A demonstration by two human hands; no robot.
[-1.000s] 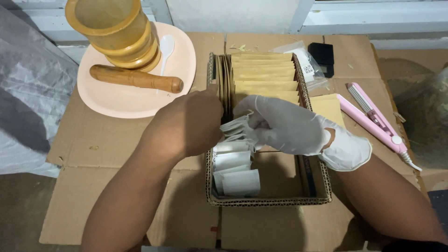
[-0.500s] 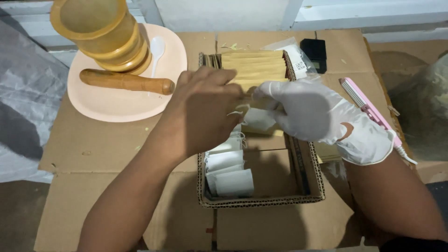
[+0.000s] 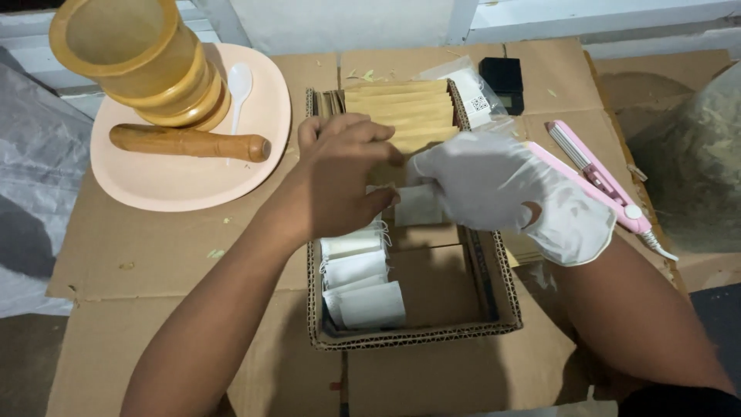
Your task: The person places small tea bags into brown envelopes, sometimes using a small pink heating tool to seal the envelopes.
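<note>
My bare left hand (image 3: 340, 181) and my white-gloved right hand (image 3: 494, 185) meet over an open cardboard box (image 3: 417, 336). Between their fingertips they pinch one small white sachet (image 3: 417, 207), held just above the box's middle. A row of similar white sachets (image 3: 359, 282) stands along the left side of the box, below my left hand. Tan paper envelopes (image 3: 401, 108) are stacked upright in the far end, partly hidden by my fingers. The right half of the box floor is bare.
On the left, a peach plate (image 3: 177, 181) carries a wooden mortar (image 3: 135, 62), a pestle (image 3: 189, 143) and a white spoon (image 3: 238, 81). A pink heat sealer (image 3: 598, 181) lies to the right, with a small black device (image 3: 502, 77) and a clear plastic bag (image 3: 467, 89) behind the box.
Both hands have risen from the row of sachets and now hold a single sachet between them, a little farther toward the back of the box.
</note>
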